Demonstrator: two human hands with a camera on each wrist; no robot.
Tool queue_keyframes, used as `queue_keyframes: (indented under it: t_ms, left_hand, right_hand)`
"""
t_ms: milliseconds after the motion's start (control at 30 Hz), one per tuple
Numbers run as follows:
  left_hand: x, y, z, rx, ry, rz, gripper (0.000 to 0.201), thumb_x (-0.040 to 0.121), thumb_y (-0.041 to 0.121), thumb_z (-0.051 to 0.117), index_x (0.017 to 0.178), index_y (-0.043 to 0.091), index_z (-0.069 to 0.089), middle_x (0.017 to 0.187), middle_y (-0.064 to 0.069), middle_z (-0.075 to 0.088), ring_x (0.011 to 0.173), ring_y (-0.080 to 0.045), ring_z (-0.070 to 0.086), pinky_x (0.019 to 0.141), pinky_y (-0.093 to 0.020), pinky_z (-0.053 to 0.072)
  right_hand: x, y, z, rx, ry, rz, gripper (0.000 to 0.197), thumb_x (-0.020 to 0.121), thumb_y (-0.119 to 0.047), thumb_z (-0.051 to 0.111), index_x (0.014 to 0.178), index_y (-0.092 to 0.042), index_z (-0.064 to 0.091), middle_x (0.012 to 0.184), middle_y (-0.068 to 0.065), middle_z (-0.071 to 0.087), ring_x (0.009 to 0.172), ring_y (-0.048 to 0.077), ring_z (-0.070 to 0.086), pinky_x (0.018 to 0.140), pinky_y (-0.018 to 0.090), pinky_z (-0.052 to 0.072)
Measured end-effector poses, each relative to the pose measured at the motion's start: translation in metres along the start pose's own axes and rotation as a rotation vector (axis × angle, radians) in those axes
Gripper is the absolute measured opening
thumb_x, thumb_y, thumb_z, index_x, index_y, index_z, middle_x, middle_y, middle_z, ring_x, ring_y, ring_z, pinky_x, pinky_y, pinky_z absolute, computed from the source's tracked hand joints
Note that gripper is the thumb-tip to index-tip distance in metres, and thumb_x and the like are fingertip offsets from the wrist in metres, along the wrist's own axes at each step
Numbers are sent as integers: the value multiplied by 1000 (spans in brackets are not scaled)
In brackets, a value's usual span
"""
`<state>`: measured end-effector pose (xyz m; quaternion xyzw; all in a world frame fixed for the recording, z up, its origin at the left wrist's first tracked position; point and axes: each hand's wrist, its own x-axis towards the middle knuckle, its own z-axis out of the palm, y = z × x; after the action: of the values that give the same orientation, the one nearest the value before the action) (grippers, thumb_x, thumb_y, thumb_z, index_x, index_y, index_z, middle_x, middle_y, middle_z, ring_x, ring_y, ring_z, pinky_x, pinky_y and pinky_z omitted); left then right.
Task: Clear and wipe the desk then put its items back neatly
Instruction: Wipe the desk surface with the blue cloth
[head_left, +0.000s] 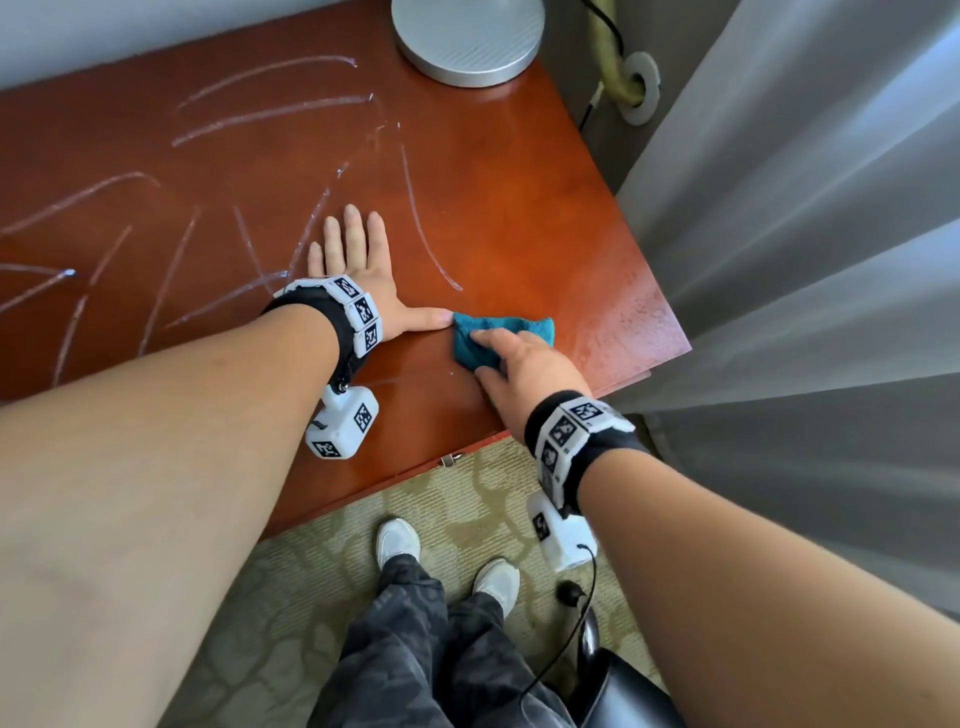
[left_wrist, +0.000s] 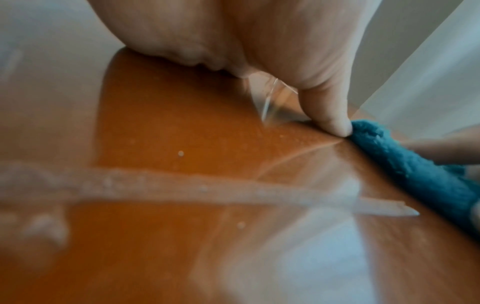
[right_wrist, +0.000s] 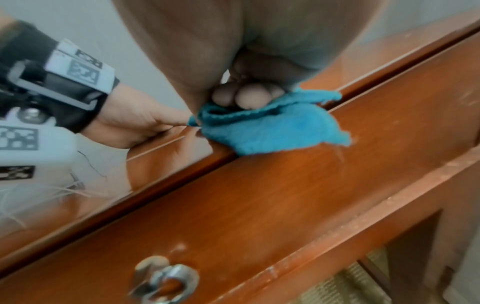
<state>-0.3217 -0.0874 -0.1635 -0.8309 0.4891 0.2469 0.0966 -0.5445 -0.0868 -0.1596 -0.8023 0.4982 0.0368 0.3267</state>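
Mostly bare, the red-brown desk (head_left: 493, 208) carries pale wet streaks (head_left: 270, 111) across its far side. At its front right corner the right hand (head_left: 524, 364) presses a crumpled teal cloth (head_left: 498, 330), fingers curled over it and partly hidden. Beside the cloth, the left hand (head_left: 358, 270) lies spread flat, thumb touching it. A round lamp base (head_left: 467, 39) is cut off at the desk's back edge.

My bare forearms wear black wrist straps (head_left: 597, 447) carrying white marker-printed blocks (head_left: 343, 423); lower frame shows dark patterned trousers (head_left: 415, 649) and white shoes (head_left: 397, 540).
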Motion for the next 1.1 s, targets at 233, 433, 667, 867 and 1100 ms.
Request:
queue_keyframes:
  t_ms: [233, 433, 667, 867, 1100]
  left_hand:
    - [2, -3, -1, -8, -31, 16, 155, 52, 104, 49, 154, 19, -32, 162, -9, -37, 150, -31, -32, 124, -51, -12]
    - [2, -1, 0, 0, -23, 19, 156, 50, 106, 44, 154, 19, -33, 161, -9, -38, 150, -32, -31, 124, -51, -12]
    - [0, 1, -1, -2, -29, 13, 156, 50, 105, 46, 154, 18, -31, 162, -9, -37, 151, -32, -30, 124, -51, -11]
    - [0, 1, -3, -10, -40, 11, 155, 52, 104, 49, 155, 20, -31, 162, -8, -37, 151, -31, -31, 124, -51, -11]
    - [3, -1, 0, -3, -41, 16, 155, 50, 105, 46, 153, 22, -33, 160, -9, -39, 150, -32, -32, 124, -51, -13]
  right_hand:
    - [40, 59, -55, 220, 211, 315, 25, 89, -44, 71, 113, -49, 62, 85, -2, 68, 68, 25, 72, 66, 41, 64]
    - [47, 73, -73, 321, 347, 472, 25, 90, -42, 68, 113, -47, 63, 95, -3, 71, 78, 26, 72, 78, 45, 63]
    - [19, 3, -12, 95, 109, 188, 43, 101, -40, 55, 144, -41, 53, 134, 2, 61, 112, 27, 64, 98, 32, 50]
    - [19, 40, -30, -71, 85, 114, 43, 103, -44, 51, 146, -43, 51, 140, 6, 57, 120, 29, 61, 104, 33, 47]
    - [31, 106, -88, -107, 281, 390, 43, 105, -43, 44, 147, -39, 51, 135, 11, 60, 121, 37, 58, 101, 37, 46]
